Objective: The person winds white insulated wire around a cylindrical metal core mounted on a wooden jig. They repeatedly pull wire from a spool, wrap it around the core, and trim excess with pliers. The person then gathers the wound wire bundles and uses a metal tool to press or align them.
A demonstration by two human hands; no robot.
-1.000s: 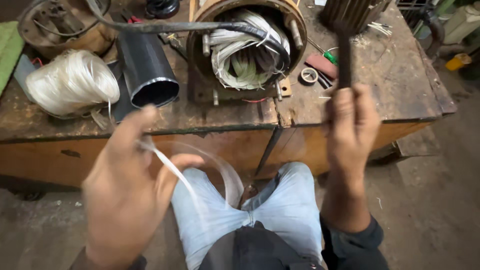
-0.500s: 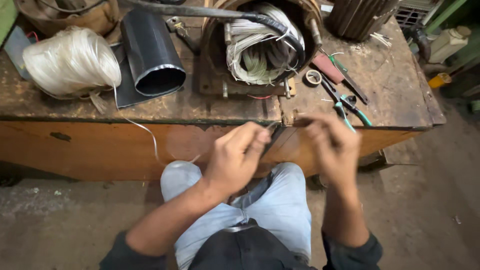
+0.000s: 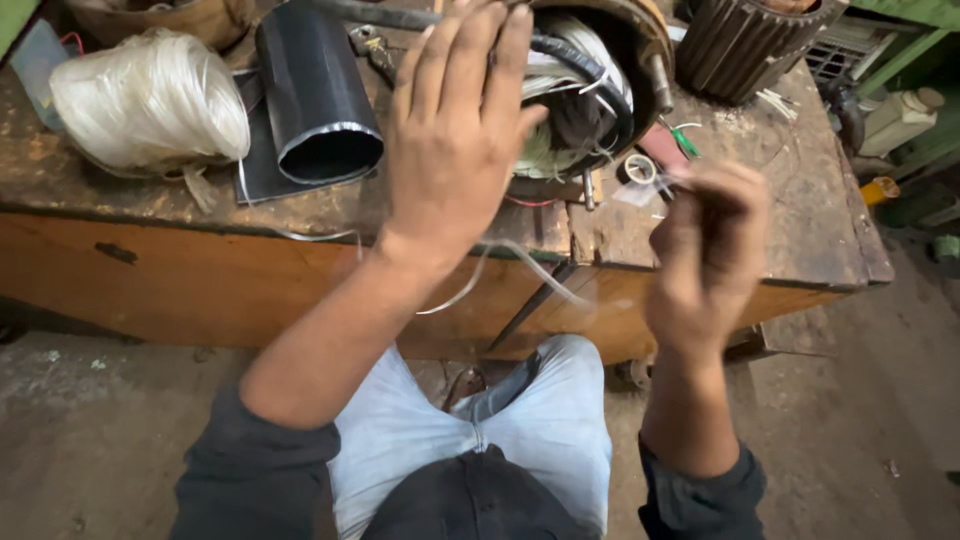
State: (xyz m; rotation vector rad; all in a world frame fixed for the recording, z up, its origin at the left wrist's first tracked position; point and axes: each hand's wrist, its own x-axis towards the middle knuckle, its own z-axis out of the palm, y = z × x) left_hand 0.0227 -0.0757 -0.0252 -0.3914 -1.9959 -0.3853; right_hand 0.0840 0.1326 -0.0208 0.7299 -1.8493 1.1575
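Over the worn wooden desk (image 3: 150, 195), a ball of pale string (image 3: 150, 100) sits far left, a black tube (image 3: 320, 90) beside it. Left hand (image 3: 455, 130) spreads flat, fingers loose, against the motor housing (image 3: 620, 60). A thin white strand (image 3: 480, 275) runs across to the right hand (image 3: 705, 255), its grip pinched closed, blurred.

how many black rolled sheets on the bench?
1: the black rolled sheet lies on the wooden bench, between the white cord bundle and the left hand. Others may be hidden.
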